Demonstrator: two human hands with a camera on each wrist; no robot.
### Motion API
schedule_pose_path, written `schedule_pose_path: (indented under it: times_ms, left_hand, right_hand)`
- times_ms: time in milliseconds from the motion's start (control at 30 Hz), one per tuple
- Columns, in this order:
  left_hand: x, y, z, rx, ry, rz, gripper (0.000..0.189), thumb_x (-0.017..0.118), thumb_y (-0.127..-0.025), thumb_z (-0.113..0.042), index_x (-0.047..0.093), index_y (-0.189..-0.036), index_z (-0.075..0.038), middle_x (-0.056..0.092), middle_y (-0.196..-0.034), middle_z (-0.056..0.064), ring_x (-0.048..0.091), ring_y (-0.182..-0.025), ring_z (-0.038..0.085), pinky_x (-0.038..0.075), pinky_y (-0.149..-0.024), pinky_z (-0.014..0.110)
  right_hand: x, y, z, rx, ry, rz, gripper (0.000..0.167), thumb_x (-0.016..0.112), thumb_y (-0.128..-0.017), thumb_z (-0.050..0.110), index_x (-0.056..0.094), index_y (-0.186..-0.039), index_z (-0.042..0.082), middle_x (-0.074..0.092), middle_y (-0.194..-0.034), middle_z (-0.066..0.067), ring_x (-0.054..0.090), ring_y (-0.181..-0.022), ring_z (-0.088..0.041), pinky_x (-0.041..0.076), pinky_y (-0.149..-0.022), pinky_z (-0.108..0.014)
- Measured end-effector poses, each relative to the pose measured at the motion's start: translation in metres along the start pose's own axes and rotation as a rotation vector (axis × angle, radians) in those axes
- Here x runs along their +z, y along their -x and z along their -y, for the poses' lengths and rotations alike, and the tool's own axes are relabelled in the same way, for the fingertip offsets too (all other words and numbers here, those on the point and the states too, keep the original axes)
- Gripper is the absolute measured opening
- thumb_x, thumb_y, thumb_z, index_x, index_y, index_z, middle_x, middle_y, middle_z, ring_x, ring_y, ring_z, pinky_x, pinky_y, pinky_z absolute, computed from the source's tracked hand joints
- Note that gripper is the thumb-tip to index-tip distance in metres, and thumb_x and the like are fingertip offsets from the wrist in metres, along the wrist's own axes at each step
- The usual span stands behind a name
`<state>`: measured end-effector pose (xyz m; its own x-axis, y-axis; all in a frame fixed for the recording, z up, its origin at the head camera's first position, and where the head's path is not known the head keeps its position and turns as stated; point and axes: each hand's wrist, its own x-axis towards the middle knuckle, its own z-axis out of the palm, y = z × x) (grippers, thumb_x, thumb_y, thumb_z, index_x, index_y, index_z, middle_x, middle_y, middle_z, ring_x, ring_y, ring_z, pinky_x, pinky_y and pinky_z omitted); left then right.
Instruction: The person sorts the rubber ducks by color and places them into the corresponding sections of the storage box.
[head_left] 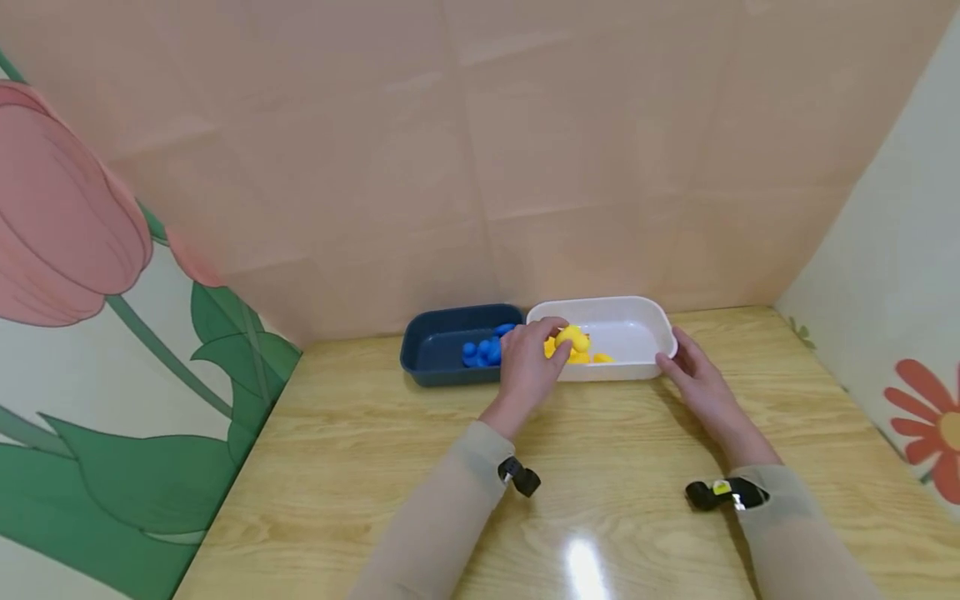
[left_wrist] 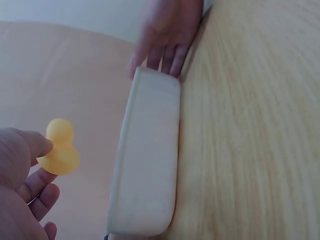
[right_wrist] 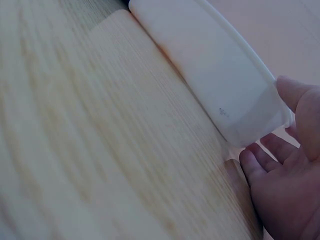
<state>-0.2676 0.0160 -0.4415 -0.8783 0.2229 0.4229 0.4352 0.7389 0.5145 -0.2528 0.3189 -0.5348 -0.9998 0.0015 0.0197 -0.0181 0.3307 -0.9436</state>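
My left hand (head_left: 528,358) pinches a small yellow toy duck (left_wrist: 61,147) between thumb and fingers. It holds the duck over the left part of a white tray (head_left: 626,333), where several more yellow pieces (head_left: 602,358) lie. At the tray's right end is my right hand (head_left: 701,383), its thumb at the rim and its fingers around the corner, as the right wrist view shows. A dark blue tray (head_left: 438,342) stands against the white one's left end. Several rounded blue pieces (head_left: 480,353) lie in it, partly hidden behind my left hand.
Both trays stand at the back of a wooden table (head_left: 360,467), close to a pinkish-beige covered wall (head_left: 360,167). Side walls with a tulip print (head_left: 67,200) on the left and a red flower print (head_left: 930,417) on the right border the table.
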Motion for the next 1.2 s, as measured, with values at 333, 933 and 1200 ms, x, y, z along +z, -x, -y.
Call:
schedule_pose_path:
  times_ms: [333,933,1200]
  left_hand:
    - [0.0,-0.017,0.001,-0.059,-0.052,-0.009,0.028,0.077,-0.107,-0.034,0.077,-0.133,-0.024,0.079,-0.119,-0.007,0.061,-0.115,0.018,0.037,-0.118,0.044]
    - [0.014,-0.029,0.01,-0.084,-0.106,0.004,0.03,0.077,-0.107,-0.036,0.077,-0.134,-0.024,0.08,-0.12,-0.005,0.064,-0.116,0.022,0.037,-0.118,0.045]
    - [0.012,-0.026,0.014,-0.093,-0.132,0.006,0.033,0.076,-0.108,-0.035,0.075,-0.14,-0.025,0.077,-0.132,-0.004,0.062,-0.126,0.023,0.035,-0.121,0.046]
  right_hand:
    - [0.002,0.001,0.002,0.009,0.003,-0.002,0.089,0.053,-0.116,0.051,-0.001,-0.179,0.02,0.01,-0.182,-0.021,0.015,-0.165,-0.05,0.018,-0.128,-0.069]
    - [0.007,0.006,0.009,-0.019,-0.022,-0.004,0.09,0.056,-0.116,0.049,0.0,-0.179,0.017,0.012,-0.182,-0.022,0.017,-0.164,-0.049,0.018,-0.129,-0.068]
    - [0.007,0.004,0.008,-0.014,-0.013,0.0,0.09,0.055,-0.116,0.051,0.0,-0.179,0.018,0.012,-0.182,-0.022,0.017,-0.164,-0.049,0.019,-0.128,-0.068]
